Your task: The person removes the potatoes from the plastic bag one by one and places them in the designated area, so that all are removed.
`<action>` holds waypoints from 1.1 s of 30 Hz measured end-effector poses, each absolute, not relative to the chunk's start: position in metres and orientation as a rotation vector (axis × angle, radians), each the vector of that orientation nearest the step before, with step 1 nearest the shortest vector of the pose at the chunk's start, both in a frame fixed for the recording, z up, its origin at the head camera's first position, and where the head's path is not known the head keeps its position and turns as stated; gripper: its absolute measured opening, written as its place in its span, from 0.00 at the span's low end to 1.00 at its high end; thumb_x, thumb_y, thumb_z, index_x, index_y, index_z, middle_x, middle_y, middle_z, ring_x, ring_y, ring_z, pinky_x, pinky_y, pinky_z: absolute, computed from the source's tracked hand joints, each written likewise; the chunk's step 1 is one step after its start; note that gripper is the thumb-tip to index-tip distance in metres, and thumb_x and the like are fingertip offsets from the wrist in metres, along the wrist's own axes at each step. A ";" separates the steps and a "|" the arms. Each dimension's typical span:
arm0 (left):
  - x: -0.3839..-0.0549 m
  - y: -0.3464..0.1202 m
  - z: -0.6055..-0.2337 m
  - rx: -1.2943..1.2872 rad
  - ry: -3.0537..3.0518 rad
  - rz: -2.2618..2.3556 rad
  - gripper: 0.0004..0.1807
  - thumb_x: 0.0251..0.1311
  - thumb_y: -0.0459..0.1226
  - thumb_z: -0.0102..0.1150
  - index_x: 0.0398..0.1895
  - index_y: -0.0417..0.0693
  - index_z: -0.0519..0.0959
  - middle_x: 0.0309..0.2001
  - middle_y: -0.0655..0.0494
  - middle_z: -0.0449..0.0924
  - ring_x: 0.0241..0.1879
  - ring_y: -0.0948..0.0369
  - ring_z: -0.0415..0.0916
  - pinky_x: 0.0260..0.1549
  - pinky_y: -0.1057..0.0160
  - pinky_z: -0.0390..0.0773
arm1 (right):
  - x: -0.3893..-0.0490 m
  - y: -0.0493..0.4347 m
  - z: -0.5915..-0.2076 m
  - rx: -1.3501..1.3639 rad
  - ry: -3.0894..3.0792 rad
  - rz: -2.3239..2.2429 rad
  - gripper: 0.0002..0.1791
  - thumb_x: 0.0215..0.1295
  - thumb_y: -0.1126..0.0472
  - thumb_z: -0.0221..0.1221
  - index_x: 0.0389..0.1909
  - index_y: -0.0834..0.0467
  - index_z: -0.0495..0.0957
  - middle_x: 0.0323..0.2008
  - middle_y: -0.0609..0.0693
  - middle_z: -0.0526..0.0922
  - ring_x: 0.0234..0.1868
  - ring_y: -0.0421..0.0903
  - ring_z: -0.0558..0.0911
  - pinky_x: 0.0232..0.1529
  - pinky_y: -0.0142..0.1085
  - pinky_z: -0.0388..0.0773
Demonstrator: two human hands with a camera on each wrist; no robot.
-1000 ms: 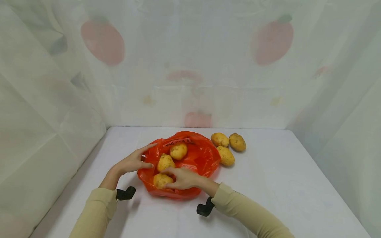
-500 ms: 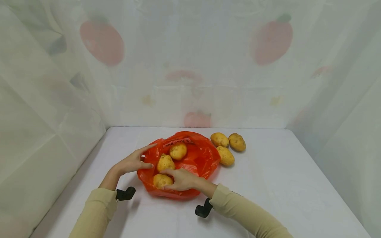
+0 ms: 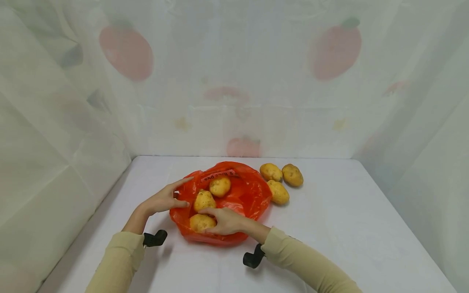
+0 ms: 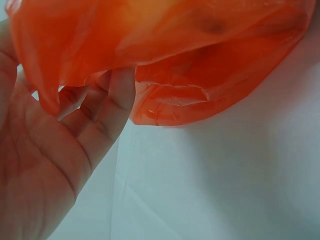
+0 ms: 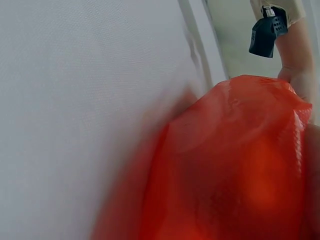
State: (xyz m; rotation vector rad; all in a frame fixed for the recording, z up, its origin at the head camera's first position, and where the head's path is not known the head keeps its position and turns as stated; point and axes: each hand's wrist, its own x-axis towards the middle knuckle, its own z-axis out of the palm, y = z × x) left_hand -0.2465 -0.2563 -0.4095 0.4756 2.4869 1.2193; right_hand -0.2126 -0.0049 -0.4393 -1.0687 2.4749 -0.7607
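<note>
A red plastic bag (image 3: 250,189) lies spread on the table with its mouth facing up. Inside it I see one potato (image 3: 220,186) at the back, a second potato (image 3: 204,201) in front of that, and a third potato (image 3: 201,223) nearest the front. My left hand (image 3: 161,200) holds the bag's left rim, thumb on the inner side; in the left wrist view its fingers (image 4: 107,112) bend behind the film. Reaching into the bag, my right hand (image 3: 227,220) grips the front potato between thumb and fingers. The bag's side hides most of that hand in the right wrist view.
Just right of the bag, three loose potatoes lie close together: one at the back (image 3: 271,172), one farther right (image 3: 292,175), one in front (image 3: 278,192). They rest on the white-covered table (image 3: 348,228). Pale curtains (image 3: 234,122) stand behind and along both sides.
Both hands stay nearly in place. The front potato has shifted very slightly to the right under my right hand, and more of it shows. The bag and loose potatoes look unmoved.
</note>
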 end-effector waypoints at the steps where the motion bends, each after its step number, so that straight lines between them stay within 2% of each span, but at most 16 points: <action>1: -0.247 -0.256 -0.410 0.474 2.488 1.219 0.42 0.52 0.40 0.64 0.69 0.70 0.55 0.68 0.56 0.54 0.53 0.50 0.68 0.45 0.58 0.76 | -0.213 -0.004 -0.439 -1.066 2.473 -0.764 0.31 0.58 0.46 0.60 0.64 0.43 0.64 0.56 0.41 0.73 0.51 0.38 0.74 0.52 0.34 0.73; 9: -0.248 -0.257 -0.411 0.481 2.471 1.222 0.42 0.53 0.40 0.64 0.70 0.68 0.54 0.68 0.51 0.53 0.50 0.50 0.71 0.41 0.59 0.78 | -0.217 0.010 -0.434 -1.108 2.428 -0.809 0.32 0.58 0.43 0.59 0.64 0.42 0.64 0.55 0.41 0.74 0.49 0.36 0.74 0.51 0.32 0.73; 17: -0.247 -0.257 -0.409 0.458 2.495 1.204 0.42 0.52 0.40 0.65 0.69 0.70 0.55 0.69 0.57 0.52 0.52 0.50 0.69 0.44 0.58 0.76 | -0.224 0.027 -0.427 -1.093 2.379 -0.892 0.34 0.56 0.43 0.60 0.64 0.43 0.63 0.58 0.41 0.71 0.52 0.37 0.72 0.52 0.33 0.72; 21: -0.248 -0.258 -0.409 0.454 2.465 1.223 0.42 0.52 0.39 0.64 0.69 0.69 0.54 0.68 0.54 0.53 0.52 0.48 0.69 0.42 0.57 0.78 | -0.226 0.035 -0.423 -1.066 2.362 -0.954 0.34 0.56 0.45 0.62 0.64 0.41 0.62 0.58 0.42 0.71 0.50 0.37 0.72 0.50 0.32 0.72; 33: -0.246 -0.256 -0.407 0.401 2.433 1.254 0.43 0.52 0.39 0.64 0.69 0.70 0.54 0.65 0.53 0.58 0.49 0.49 0.71 0.39 0.57 0.79 | -0.232 0.059 -0.415 -1.011 2.309 -1.108 0.34 0.57 0.47 0.62 0.65 0.39 0.61 0.61 0.43 0.68 0.57 0.41 0.70 0.52 0.37 0.73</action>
